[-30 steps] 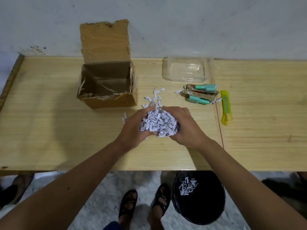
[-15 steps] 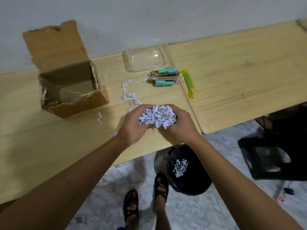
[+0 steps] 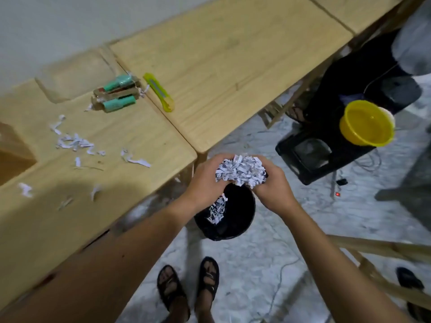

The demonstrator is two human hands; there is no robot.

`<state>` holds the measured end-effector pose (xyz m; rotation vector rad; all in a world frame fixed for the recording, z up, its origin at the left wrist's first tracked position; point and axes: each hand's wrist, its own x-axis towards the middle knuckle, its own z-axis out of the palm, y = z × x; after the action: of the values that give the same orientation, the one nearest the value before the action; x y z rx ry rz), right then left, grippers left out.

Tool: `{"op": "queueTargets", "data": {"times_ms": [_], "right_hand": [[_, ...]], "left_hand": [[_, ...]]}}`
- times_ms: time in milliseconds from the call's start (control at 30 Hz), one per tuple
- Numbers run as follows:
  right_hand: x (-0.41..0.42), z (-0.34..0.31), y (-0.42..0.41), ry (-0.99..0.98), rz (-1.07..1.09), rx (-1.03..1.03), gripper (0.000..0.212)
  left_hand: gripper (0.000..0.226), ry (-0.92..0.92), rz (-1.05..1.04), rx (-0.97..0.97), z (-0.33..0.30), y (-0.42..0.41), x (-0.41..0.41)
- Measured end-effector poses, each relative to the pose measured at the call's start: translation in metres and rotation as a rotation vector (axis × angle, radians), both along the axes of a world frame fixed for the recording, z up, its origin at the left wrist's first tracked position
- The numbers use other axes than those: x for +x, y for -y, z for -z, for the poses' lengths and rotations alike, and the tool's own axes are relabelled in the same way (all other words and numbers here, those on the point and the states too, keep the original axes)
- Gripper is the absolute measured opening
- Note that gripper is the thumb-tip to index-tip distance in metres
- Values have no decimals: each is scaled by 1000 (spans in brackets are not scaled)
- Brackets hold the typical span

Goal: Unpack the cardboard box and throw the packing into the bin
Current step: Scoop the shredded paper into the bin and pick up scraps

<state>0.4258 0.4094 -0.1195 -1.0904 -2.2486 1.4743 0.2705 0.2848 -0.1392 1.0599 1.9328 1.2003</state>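
So both hands are cupped together around a big wad of shredded paper (image 3: 241, 171), left hand (image 3: 205, 183) on one side and right hand (image 3: 271, 185) on the other, palms pressing in and fingers curled up around the pile. The wad sits off the table edge and above the black bin (image 3: 242, 220) on the floor, which already has a small clump of shreds in it.

Handling-wise this stuff looks about as light as it gets: soft, springy, no stiffness at all, nothing to break. The catch is that it doesn't hold together. It's a loose heap of little strips, so I'd say the only sane grip is what's happening here, squeezing from both sides with the hands forming a bowl underneath. Pinch it from the top and half would probably rain down.

As for direction, the wad has no real long axis; it's a rough ball, maybe slightly wider from hand to hand, with strips poking out every which way. It's mounded upward out of the hands.

Plenty of stray strips (image 3: 74, 142) are scattered on the wooden table (image 3: 221, 54), near the teal markers (image 3: 117, 93) and the yellow-green box cutter (image 3: 158, 92). Only a corner of the cardboard box (image 3: 14, 157) shows at the left edge.
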Motion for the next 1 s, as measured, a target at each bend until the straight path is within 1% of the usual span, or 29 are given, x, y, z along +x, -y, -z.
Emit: {"op": "queueTargets", "data": {"times_ms": [133, 233, 400, 467, 633, 833, 1000], "right_hand": [[40, 28, -1, 26, 101, -33, 48], [57, 45, -2, 43, 124, -50, 53], [70, 60, -1, 68, 87, -84, 81], [74, 64, 2, 92, 76, -67, 85], [79, 67, 4, 164, 52, -21, 79], [76, 66, 8, 99, 65, -5, 58], [62, 56, 18, 52, 59, -23, 48]], "left_hand": [[51, 28, 54, -35, 30, -12, 38], [56, 28, 104, -71, 47, -14, 50], [69, 4, 164, -136, 58, -12, 49], [70, -4, 170, -148, 60, -10, 47], [72, 54, 163, -171, 60, -5, 43], [64, 92, 115, -163, 57, 2, 43], [56, 70, 42, -144, 40, 17, 29]]}}
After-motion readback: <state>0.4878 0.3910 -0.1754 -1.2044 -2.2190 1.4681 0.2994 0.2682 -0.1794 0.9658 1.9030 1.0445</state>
